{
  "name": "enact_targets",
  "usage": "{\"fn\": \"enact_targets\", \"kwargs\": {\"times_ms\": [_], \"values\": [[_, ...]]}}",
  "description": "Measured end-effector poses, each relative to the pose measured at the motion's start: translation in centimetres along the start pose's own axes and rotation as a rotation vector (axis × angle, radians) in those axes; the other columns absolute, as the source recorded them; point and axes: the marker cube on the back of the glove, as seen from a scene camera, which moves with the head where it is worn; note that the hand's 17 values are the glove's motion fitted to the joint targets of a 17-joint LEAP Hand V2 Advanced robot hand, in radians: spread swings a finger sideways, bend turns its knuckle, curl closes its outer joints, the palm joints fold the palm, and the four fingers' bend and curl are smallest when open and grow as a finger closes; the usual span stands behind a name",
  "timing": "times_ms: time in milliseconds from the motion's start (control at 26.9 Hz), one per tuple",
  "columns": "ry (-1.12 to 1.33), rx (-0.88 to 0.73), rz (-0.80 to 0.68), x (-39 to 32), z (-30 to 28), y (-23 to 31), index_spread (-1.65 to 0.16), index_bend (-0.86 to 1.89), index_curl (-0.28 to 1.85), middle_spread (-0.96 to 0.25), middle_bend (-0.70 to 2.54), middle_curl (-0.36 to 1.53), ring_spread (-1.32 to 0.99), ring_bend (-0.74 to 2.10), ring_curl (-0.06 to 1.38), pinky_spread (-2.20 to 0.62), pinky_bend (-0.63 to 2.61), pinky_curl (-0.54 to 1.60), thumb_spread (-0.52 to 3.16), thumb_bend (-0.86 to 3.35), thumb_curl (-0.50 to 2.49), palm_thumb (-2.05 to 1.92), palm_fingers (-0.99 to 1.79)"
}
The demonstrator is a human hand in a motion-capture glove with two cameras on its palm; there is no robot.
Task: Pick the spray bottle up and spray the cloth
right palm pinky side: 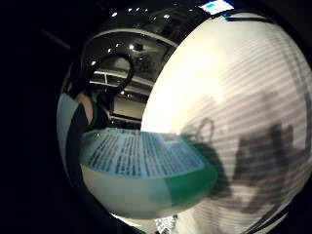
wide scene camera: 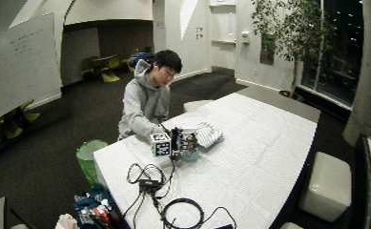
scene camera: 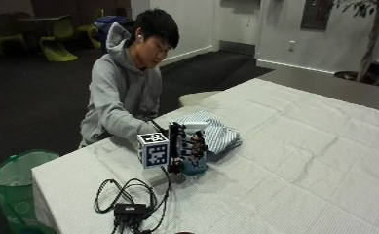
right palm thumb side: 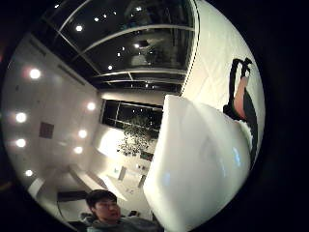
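One spray bottle stood upright on the table near the edge in front of the person, and the gloved right hand had its fingers curled around the bottle's body. One folded striped cloth lay just beyond the bottle, close beside it, with wide bare tabletop stretching away from the cloth toward the far edge. In the palm views the bottle's label and white top sat close against the palm.

White-clothed table, dark floor, whiteboard, potted tree
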Motion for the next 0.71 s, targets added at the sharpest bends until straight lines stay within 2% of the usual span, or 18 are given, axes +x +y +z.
{"fn": "enact_targets", "kwargs": {"times_ms": [298, 558, 707], "values": [[0.071, -0.106, -0.06, -2.1, 0.7, -1.0, -0.19, 0.55, 0.47, -0.07, 0.6, 0.48, -0.15, 0.49, 0.39, -0.18, 0.32, 0.34, 0.37, -0.03, 0.61, 0.98, 1.4], [0.43, -0.427, -0.232, -9.9, 1.5, -0.3, -0.19, 0.59, 0.5, -0.06, 0.63, 0.49, -0.16, 0.53, 0.42, -0.24, 0.34, 0.37, 0.2, -0.03, 0.64, 0.96, 1.42], [0.628, -0.557, -0.308, -12.9, 2.2, 1.4, -0.19, 0.59, 0.51, -0.06, 0.65, 0.5, -0.17, 0.55, 0.43, -0.25, 0.34, 0.38, 0.14, -0.03, 0.65, 0.96, 1.41]]}}
